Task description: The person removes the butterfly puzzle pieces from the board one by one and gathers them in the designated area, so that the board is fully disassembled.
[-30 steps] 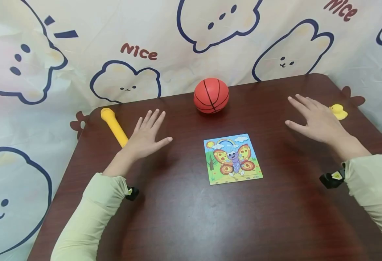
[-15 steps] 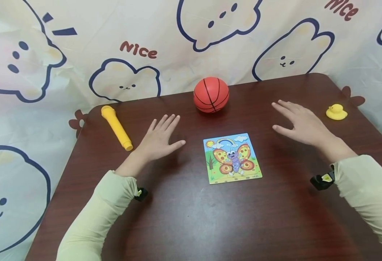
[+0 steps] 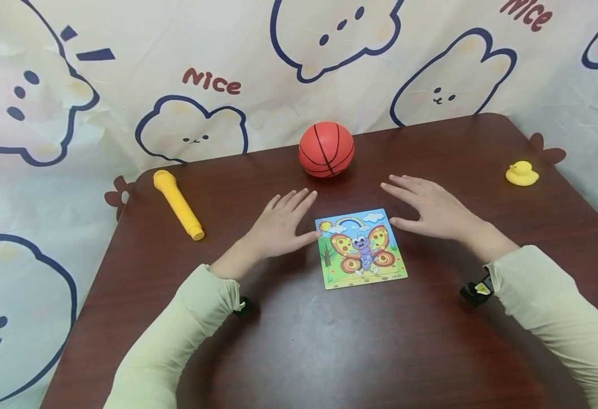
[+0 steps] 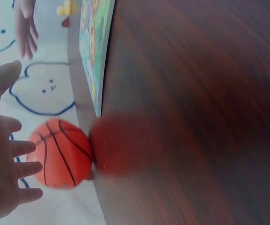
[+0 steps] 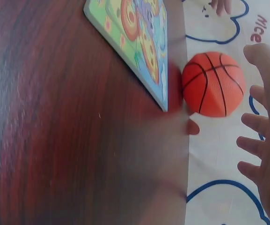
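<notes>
A square butterfly puzzle board lies flat on the dark wooden table, between the two hands. My left hand hovers at its left side, fingers spread and extended, holding nothing; the thumb tip appears close to the board's left edge. On the other side, my right hand is held above the table with straight fingers and no object in it. Beyond both hands, a red toy basketball sits near the table's back edge. The left wrist view shows the left hand apart from the board.
A yellow toy microphone lies at the table's back left. Near the right edge sits a yellow rubber duck. Behind the table hangs a pale cloth printed with cartoon figures.
Both hands have moved inward from the sides toward the puzzle board, the left one rightward, the right one leftward. The microphone and duck are now uncovered. The objects have stayed in place.
</notes>
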A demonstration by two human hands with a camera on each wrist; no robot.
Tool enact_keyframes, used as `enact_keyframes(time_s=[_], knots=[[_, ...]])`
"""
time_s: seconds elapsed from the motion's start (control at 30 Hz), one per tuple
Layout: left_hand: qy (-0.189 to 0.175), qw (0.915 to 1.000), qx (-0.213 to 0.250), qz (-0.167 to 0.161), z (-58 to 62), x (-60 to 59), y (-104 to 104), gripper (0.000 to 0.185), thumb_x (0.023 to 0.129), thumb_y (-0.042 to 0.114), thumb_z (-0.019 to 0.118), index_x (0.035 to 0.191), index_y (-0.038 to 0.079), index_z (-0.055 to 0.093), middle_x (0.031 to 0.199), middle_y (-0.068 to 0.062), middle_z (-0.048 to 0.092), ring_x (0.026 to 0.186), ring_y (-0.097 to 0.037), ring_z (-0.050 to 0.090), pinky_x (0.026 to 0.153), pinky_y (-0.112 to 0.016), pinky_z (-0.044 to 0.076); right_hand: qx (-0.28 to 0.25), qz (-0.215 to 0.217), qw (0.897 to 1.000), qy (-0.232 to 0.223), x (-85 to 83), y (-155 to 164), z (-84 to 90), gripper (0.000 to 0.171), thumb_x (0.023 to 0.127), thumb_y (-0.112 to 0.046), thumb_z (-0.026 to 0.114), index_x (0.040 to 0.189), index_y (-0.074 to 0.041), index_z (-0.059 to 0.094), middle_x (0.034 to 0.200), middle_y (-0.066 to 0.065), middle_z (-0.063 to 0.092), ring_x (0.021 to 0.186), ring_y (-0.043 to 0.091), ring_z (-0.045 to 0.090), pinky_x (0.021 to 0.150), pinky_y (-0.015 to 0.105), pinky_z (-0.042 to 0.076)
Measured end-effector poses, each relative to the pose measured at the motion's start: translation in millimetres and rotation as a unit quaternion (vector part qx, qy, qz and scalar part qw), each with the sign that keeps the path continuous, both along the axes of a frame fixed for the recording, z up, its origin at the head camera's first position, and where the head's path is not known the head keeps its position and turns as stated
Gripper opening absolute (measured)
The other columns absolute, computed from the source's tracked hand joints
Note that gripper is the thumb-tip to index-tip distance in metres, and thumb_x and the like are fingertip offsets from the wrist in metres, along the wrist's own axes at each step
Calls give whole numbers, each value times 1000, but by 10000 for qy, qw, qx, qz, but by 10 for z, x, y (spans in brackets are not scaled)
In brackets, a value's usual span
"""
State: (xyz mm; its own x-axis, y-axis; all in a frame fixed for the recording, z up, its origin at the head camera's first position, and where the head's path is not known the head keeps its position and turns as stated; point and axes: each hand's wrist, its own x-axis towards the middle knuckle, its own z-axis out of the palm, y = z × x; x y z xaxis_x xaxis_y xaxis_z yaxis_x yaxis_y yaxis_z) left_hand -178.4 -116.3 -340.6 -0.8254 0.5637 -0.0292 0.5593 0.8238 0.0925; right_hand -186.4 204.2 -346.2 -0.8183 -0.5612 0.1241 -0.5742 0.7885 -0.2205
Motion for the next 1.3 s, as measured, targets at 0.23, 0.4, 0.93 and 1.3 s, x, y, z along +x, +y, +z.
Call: enact_keyframes(time_s=[0.23,0.4,0.93,1.3], knots=[[-193,9998,-58,79,-46,24,162,80,79,54,55,142,17,23,137,-9,37,120,-27,39,96,-45,30,44,108,9999,-42,42,-74,-39,70,78,-41,62,138,-17,36,142,12,32,129,31,27,99,53,24],[-292,9993,-202,108,-117,4,225,77,78,54,56,140,16,30,132,-8,42,116,-25,42,93,-43,33,23,98,9998,-146,63,-70,-89,68,78,-41,63,136,-16,39,141,12,33,129,32,28,98,54,25],[-631,9967,-480,156,-274,-40,372,70,76,53,59,132,12,44,118,-7,47,105,-21,43,88,-38,37,-56,939,9955,128,179,-351,-348,50,77,-44,61,118,-17,59,118,10,53,110,27,43,91,49,32],[-367,9979,-531,93,-303,-15,365,60,78,50,59,123,10,53,113,-7,48,98,-20,44,81,-35,39,10,1263,9918,172,257,-622,-458,48,78,-50,58,114,-18,62,114,3,53,107,23,44,92,44,33]])
